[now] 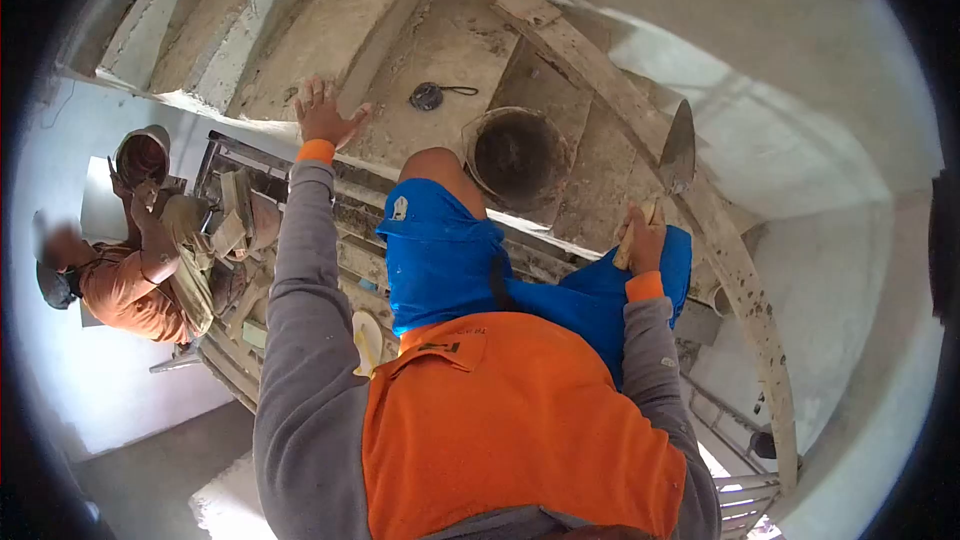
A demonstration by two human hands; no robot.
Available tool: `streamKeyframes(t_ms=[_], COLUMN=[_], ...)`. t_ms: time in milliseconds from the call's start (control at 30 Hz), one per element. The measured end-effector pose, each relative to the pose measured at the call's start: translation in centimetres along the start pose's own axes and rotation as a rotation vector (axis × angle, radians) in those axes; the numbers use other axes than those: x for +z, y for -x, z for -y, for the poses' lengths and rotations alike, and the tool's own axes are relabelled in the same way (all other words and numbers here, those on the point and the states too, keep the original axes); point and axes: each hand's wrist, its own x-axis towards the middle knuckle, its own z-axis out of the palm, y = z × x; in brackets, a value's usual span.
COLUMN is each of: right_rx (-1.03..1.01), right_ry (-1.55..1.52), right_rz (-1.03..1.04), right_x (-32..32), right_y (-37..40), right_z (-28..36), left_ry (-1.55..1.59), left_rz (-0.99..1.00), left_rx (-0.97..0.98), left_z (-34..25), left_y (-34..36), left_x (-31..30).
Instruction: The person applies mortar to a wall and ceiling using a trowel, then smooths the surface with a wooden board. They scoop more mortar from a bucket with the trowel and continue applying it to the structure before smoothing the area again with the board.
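My left hand rests with its fingers spread on the edge of a concrete stair step. In my right hand, beside my right knee, is a trowel, gripped by its wooden handle with the metal blade pointing away from me. Between my hands a round bucket stands on the landing, its inside dark and dirty. Near my left hand lies a small dark tape measure with a wrist strap.
A long wooden board runs along the wall on the right. Stairs climb at upper left. Below on the left, a person holds a bucket beside wooden scaffold planks. A lower level shows beneath the landing's edge.
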Motion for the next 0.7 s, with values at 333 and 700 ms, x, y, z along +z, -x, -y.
streamKeyframes(t_ms=[333, 700], right_rx=[0.009, -0.032], right_ry=[-0.015, 0.1], right_rz=[-0.012, -0.001], right_x=[-0.5, -1.1], right_y=[0.6, 2.4], right_z=[-0.2, 0.4], left_ry=[0.41, 0.504], left_rz=[0.114, 0.585], left_rx=[0.065, 0.242], left_z=[-11.7, -24.0], left_y=[0.6, -0.3], left_x=[0.1, 8.4])
